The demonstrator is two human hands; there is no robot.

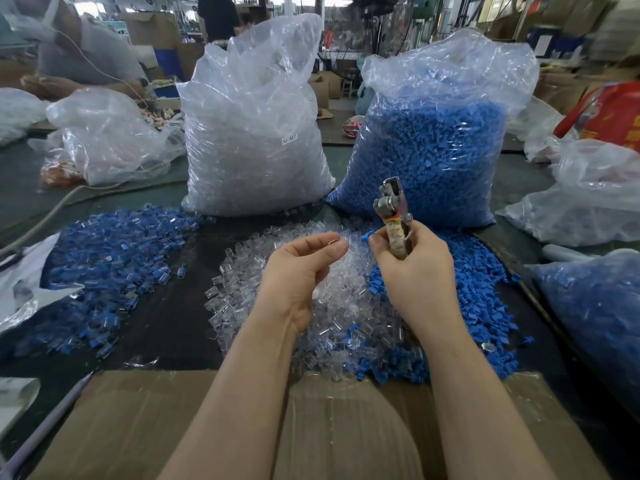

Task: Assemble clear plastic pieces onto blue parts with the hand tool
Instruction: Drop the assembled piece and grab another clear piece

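Head view has the person's two hands up over the loose heaps on the table. The right hand [414, 268] is wrapped around the taped handle of the hand tool [393, 211], metal head pointing up, and its fingertips also pinch a single blue part [367, 236]. The left hand [301, 268] has thumb and forefinger closed together on what looks like a clear piece [335, 241], though it's see-through and hard to be sure of. The two bits sit near each other, not yet joined.

Underneath are the clear pile [277, 299] and the blue pile [485, 292], with finished ones heaped off to the left [104, 265]. Big bags of clear [256, 133] and blue [440, 140] stock stand behind.

Honestly the risk here is juggling: one hand doing tool plus part means a small slip could drop the blue part back into the heap. Also the clear piece could go on crooked and crack if squeezed like that.
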